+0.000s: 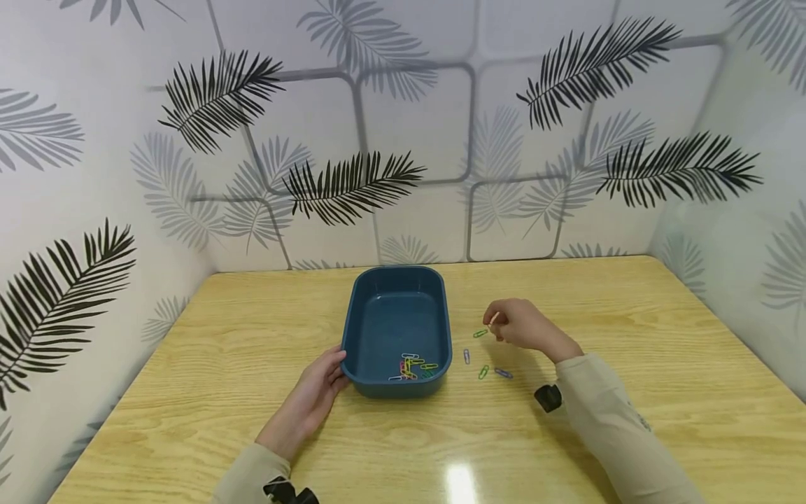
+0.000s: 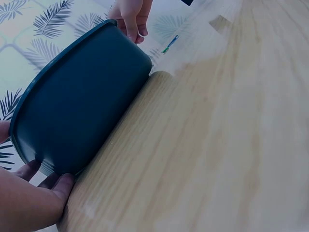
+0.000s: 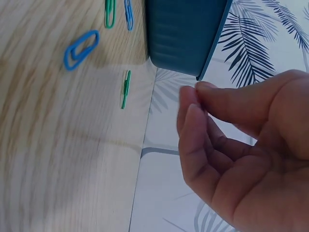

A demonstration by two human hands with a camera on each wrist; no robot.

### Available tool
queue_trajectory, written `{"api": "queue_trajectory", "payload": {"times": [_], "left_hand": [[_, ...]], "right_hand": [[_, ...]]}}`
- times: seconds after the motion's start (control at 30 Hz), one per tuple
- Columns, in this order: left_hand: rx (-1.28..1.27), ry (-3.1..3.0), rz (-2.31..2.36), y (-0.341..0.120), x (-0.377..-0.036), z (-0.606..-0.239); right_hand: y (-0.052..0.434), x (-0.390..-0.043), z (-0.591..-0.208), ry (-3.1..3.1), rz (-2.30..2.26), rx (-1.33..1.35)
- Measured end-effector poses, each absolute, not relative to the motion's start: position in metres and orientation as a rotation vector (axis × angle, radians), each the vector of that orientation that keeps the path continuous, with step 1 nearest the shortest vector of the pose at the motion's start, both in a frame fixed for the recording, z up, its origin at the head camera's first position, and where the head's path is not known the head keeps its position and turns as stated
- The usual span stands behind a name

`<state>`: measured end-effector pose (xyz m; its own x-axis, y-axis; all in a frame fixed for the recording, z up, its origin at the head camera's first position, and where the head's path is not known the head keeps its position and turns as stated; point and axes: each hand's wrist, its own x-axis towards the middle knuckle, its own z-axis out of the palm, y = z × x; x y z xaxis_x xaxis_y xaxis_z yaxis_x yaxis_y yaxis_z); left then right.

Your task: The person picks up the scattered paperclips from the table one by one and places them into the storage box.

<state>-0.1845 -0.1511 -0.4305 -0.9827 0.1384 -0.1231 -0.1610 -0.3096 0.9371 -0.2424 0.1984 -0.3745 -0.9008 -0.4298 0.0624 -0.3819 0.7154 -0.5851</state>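
Note:
A dark blue plastic box (image 1: 399, 388) stands on the table, with several coloured paper clips (image 1: 409, 369) lying at its near end. My left hand (image 1: 317, 392) grips the box's near left corner, its fingertips (image 2: 63, 186) against the wall. Right of the box, my right hand (image 1: 519, 325) is above the table, thumb and index finger pinched together. A pale sliver, seemingly a paper clip (image 1: 494, 319), shows at those fingertips in the head view; the right wrist view hides it. Close below lie a green paper clip (image 1: 481, 334), a blue one (image 3: 81, 50) and others.
The light wood table (image 1: 252, 315) backs onto a wall (image 1: 415, 119) with a leaf pattern, and similar panels rise at both sides. Loose clips, including a green one (image 1: 483, 372) and a purple-blue one (image 1: 504, 373), lie between the box and my right forearm.

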Motion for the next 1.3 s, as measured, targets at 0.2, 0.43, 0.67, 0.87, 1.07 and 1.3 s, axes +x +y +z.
{"api": "queue_trajectory", "payload": {"times": [0.2, 0.43, 0.67, 0.87, 1.07, 1.3], "left_hand": [[-0.034, 1.715, 2.405, -0.151, -0.185, -0.431], [-0.044, 1.719, 2.407, -0.151, -0.185, -0.43], [-0.057, 1.718, 2.402, -0.151, -0.184, -0.43], [-0.047, 1.716, 2.411, -0.151, -0.184, -0.43], [-0.047, 1.714, 2.406, -0.151, -0.184, -0.431], [-0.044, 1.729, 2.397, -0.152, -0.184, -0.43]], "right_hand": [[0.195, -0.242, -0.373, 2.83, -1.009, -0.595], [0.191, -0.241, -0.371, 2.875, -1.011, -0.608], [0.186, -0.237, -0.368, 2.884, -1.038, -0.7], [0.183, -0.235, -0.367, 2.913, -1.057, -0.741], [0.177, -0.233, -0.366, 2.887, -1.109, -0.716], [0.17, -0.23, -0.364, 2.873, -1.161, -0.716]]}}
